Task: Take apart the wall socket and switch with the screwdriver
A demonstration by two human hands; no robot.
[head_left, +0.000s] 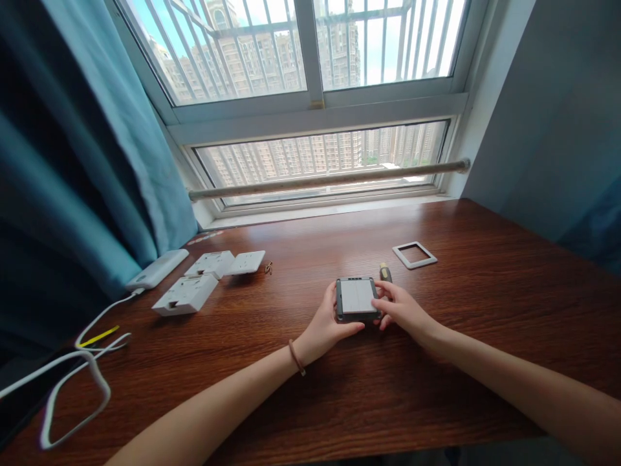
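A square switch module (358, 296) with a white face and a dark grey frame is held between both hands, just above or on the brown table. My left hand (326, 327) grips its left side, the thumb along the near edge. My right hand (395, 305) holds the right side, one fingertip on the white face. Just beyond the right fingers lies a screwdriver-like tool (385, 272) with a dark and yellow handle, partly hidden. A white square frame (414, 264) rests on the table farther back to the right.
On the brown wooden table (291, 414), white boxes (187, 296), a white socket plate (246, 263) and small screws (268, 267) lie at the left. A white device (158, 269) with a white cable (104, 375) sits beside the curtain (160, 207), near a yellow strip (99, 336).
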